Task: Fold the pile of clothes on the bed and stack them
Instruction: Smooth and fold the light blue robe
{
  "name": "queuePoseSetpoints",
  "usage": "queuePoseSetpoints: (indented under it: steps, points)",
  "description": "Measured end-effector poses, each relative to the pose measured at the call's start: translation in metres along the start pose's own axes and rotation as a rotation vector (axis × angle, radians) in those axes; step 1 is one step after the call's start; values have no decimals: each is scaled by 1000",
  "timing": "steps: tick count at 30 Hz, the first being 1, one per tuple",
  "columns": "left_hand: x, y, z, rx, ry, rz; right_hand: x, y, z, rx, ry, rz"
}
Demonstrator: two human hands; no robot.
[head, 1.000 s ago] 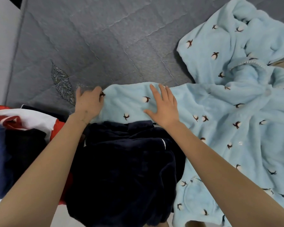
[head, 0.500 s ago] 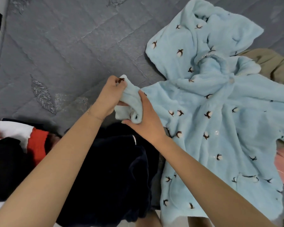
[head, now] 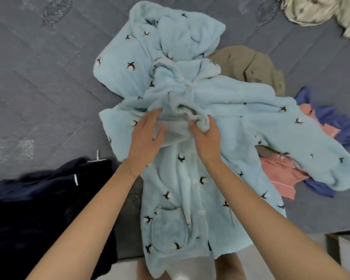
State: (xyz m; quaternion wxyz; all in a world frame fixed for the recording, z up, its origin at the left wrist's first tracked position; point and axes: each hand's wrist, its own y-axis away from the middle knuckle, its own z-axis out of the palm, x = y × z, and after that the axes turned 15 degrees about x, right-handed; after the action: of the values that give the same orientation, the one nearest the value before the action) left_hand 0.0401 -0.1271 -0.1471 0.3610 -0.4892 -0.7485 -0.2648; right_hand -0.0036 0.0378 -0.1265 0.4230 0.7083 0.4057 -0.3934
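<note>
A fluffy light-blue hooded robe (head: 226,126) with small dark bird prints lies spread on the grey bed, its hem hanging over the near edge. One sleeve is folded across the chest. My right hand (head: 207,138) grips the bunched cuff of that sleeve. With straight fingers, my left hand (head: 147,136) lies flat on the folded sleeve beside it. The robe's other sleeve (head: 311,150) stretches out to the right.
A dark navy garment (head: 49,203) lies at the near left. Under and right of the robe lie a tan garment (head: 249,65), pink clothes (head: 279,170) and a blue piece (head: 335,122). A pale crumpled garment (head: 319,11) sits far right. The grey quilted bedspread (head: 38,87) stretches left.
The sleeve that lay stretched to the left was lifted by both hands and carried rightward onto the robe's chest. My left hand has let go and now lies flat on it.
</note>
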Motion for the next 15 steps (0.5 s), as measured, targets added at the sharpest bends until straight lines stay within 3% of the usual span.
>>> queuePoseSetpoints:
  steps: [3,8,11,15]
  points:
    - [18,9,45,-79,-298,163,6,-19,-36,51,-64,95]
    - [56,15,108,-98,-422,272,12,-46,-87,141,-139,163]
    - [67,16,138,-129,-486,292,24,-65,-109,168,16,71]
    - [60,12,160,-181,-656,331,45,-87,-124,46,232,-71]
